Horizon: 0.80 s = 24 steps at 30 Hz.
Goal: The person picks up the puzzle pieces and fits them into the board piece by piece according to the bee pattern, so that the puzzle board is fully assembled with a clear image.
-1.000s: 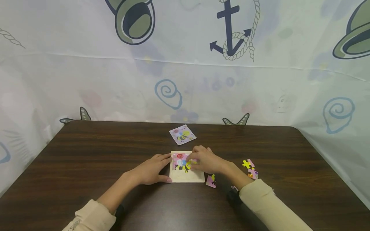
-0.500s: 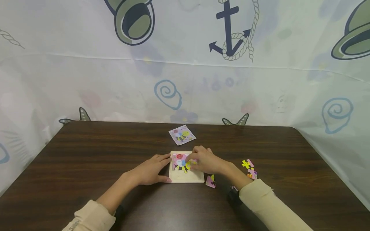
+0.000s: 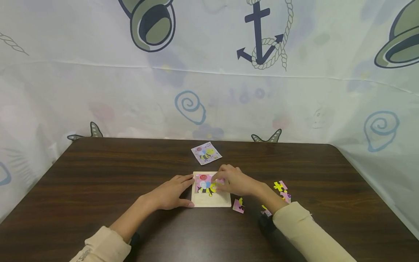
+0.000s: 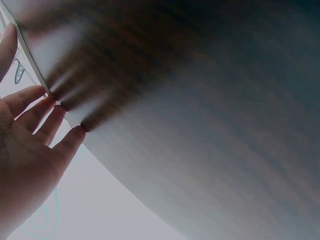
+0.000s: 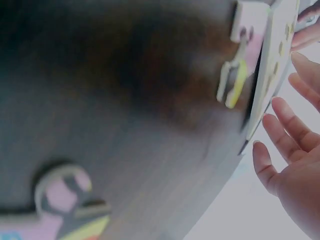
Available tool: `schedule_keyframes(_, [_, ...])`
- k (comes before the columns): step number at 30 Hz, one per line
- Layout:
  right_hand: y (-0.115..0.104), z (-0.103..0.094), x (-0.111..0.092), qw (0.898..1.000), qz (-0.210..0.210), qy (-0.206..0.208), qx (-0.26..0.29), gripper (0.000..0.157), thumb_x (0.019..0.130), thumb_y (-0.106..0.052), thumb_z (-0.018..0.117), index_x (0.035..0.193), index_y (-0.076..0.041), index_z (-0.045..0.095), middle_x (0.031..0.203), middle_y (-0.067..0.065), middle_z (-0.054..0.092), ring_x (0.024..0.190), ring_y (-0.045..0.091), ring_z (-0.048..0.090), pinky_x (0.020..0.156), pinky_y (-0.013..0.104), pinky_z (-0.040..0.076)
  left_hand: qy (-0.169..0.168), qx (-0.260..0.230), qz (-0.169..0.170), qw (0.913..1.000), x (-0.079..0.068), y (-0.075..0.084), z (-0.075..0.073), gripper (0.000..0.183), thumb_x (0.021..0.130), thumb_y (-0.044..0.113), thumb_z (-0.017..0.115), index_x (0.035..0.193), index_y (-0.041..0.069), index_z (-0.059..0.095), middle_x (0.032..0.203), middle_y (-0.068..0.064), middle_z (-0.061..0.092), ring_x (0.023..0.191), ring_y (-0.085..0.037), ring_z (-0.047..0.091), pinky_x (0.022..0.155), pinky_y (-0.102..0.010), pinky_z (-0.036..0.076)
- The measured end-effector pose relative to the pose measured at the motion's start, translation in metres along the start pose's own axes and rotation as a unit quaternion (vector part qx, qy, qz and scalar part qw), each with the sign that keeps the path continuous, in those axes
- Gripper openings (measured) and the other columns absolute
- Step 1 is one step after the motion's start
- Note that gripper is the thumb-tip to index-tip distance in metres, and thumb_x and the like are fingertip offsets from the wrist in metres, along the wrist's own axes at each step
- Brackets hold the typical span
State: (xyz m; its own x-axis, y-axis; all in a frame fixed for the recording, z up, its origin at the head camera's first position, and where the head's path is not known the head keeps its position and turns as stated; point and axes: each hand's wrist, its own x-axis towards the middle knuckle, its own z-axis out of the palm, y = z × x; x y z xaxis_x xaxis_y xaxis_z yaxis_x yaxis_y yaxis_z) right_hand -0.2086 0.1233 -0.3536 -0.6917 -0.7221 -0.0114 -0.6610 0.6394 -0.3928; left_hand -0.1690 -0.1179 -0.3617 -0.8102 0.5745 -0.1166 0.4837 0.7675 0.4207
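Note:
A square wooden puzzle tray (image 3: 211, 201) lies on the table, its upper part filled with joined pieces showing a bee (image 3: 206, 187) and its lower part bare wood. My left hand (image 3: 170, 193) spans the tray's left edge, straight fingers at the upper corner and thumb at the lower one. Over the tray's right side is my right hand (image 3: 234, 181), index finger and thumb reaching down to the pieces, the other fingers loosely bent. It hides some of the picture. A loose pink and yellow puzzle piece (image 3: 238, 205) lies beside the tray's lower right corner.
Behind the tray lies a picture card (image 3: 206, 153) with the same bee. More loose pieces (image 3: 280, 186) lie on the right of the dark table (image 3: 98, 174), one piece (image 3: 266, 211) near my right forearm. A printed curtain (image 3: 209, 80) hangs behind the table.
My right hand has shifted slightly up and right over the tray, showing a little more of the pink picture. More of the piece near the right forearm shows. The left hand has stayed still.

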Motion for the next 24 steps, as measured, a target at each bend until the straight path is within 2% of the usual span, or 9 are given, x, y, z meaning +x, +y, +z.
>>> schedule_keyframes(4, [0.005, -0.006, -0.004, 1.000, -0.005, 0.004, 0.016, 0.027, 0.082, -0.014, 0.069, 0.109, -0.008, 0.066, 0.099, 0.006, 0.057, 0.095, 0.022, 0.049, 0.081, 0.041, 0.037, 0.000, -0.001, 0.001, 1.0000, 0.000, 0.000, 0.001, 0.074, 0.080, 0.037, 0.069, 0.135, -0.002, 0.040, 0.143, -0.017, 0.032, 0.128, -0.032, 0.031, 0.100, -0.048, 0.030])
schedule_keyframes(11, [0.018, -0.018, -0.017, 1.000, 0.002, 0.014, 0.026, 0.027, 0.082, -0.010, 0.068, 0.109, -0.005, 0.065, 0.102, 0.008, 0.058, 0.096, 0.025, 0.053, 0.084, 0.037, 0.044, 0.001, -0.003, -0.003, 1.0000, 0.000, 0.000, 0.001, 0.074, 0.079, 0.037, 0.069, 0.136, -0.002, 0.040, 0.143, -0.017, 0.032, 0.128, -0.032, 0.031, 0.100, -0.048, 0.031])
schedule_keyframes(17, [0.039, -0.026, -0.035, 1.000, 0.016, 0.018, 0.017, 0.026, 0.082, -0.010, 0.068, 0.107, -0.003, 0.065, 0.101, 0.004, 0.058, 0.097, 0.022, 0.054, 0.085, 0.039, 0.044, 0.004, 0.000, -0.001, 1.0000, 0.000, 0.002, 0.001, 0.074, 0.079, 0.036, 0.070, 0.135, -0.002, 0.040, 0.142, -0.017, 0.033, 0.128, -0.032, 0.032, 0.100, -0.048, 0.031])
schedule_keyframes(24, [0.070, -0.039, -0.063, 0.999, 0.043, 0.022, 0.027, 0.025, 0.082, -0.009, 0.068, 0.105, -0.001, 0.064, 0.102, 0.005, 0.058, 0.099, 0.027, 0.054, 0.084, 0.044, 0.045, 0.006, 0.002, -0.001, 1.0000, -0.001, 0.003, 0.001, 0.073, 0.079, 0.035, 0.070, 0.135, -0.003, 0.041, 0.141, -0.018, 0.034, 0.127, -0.033, 0.032, 0.100, -0.048, 0.031])
